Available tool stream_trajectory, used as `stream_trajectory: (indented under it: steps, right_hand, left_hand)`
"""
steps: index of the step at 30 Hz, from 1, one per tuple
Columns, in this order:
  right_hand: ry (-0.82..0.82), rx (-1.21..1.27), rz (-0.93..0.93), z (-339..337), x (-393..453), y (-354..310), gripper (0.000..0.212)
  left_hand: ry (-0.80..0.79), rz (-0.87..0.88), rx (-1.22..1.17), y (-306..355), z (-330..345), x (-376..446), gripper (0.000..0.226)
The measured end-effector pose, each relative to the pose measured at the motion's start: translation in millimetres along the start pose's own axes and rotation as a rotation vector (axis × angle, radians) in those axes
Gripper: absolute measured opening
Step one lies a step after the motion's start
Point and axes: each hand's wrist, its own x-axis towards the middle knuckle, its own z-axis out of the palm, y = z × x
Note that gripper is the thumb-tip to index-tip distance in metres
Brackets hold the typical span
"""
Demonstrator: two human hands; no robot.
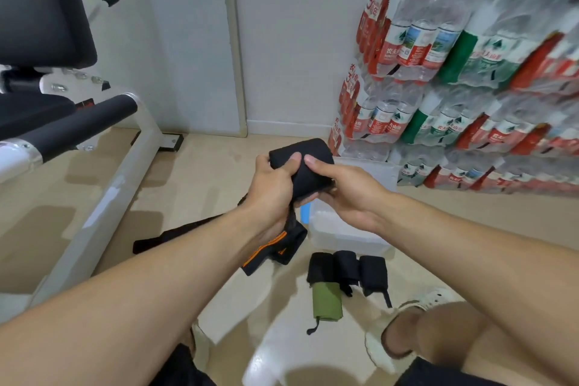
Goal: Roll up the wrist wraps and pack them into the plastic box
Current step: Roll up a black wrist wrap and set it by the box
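Your left hand [269, 180] and right hand [344, 194] grip a half-rolled black wrap [305, 166]; three rolls [346, 269] wait on the floor, and as far as shows, none are in the plastic box [341, 229].

what the view hid

the plastic box [344, 230] sat partly behind the right hand [351, 194], its inside unreadable. the weight bench [47, 41] ran off the left edge. the stacked water bottle packs [470, 72] blurred toward the right edge, their labels illegible there.
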Motion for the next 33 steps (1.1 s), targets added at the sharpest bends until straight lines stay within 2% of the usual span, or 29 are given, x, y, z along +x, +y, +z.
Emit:
stream_trajectory:
  steps: [3,7,9,12,14,18,23,26,33]
  right_hand:
    - [0.084,0.023,-0.034,-18,-13,-3,0.035]
    - [0.21,-0.081,-0.021,-57,-24,6,0.043]
    - [0.274,-0.192,0.022,-80,-23,22,0.044]
    - [0.366,-0.322,0.107,-112,-7,65,0.039]
    - [0.424,-0.39,0.169,-136,5,101,0.034]
    - [0.504,-0.443,0.331,-177,16,180,0.049]
    - [0.597,-0.449,0.361,-211,21,261,0.03]
    - [0.633,-0.412,0.405,-225,29,285,0.03]
    - [0.567,-0.395,0.426,-244,56,318,0.039]
  left_hand:
    - [-0.047,0.019,0.148,-15,9,0,0.037]
    - [-0.21,-0.108,0.464,-35,15,2,0.04]
    - [-0.311,-0.104,0.808,-47,16,6,0.049]
    - [-0.508,-0.017,1.44,-64,18,12,0.087]
    - [-0.602,0.039,1.62,-70,21,15,0.095]
    - [-0.651,-0.009,1.658,-75,33,21,0.091]
    - [-0.661,-0.025,1.711,-85,40,36,0.09]
    - [-0.666,-0.078,1.757,-88,40,44,0.091]
    - [-0.59,-0.134,1.813,-84,36,55,0.084]
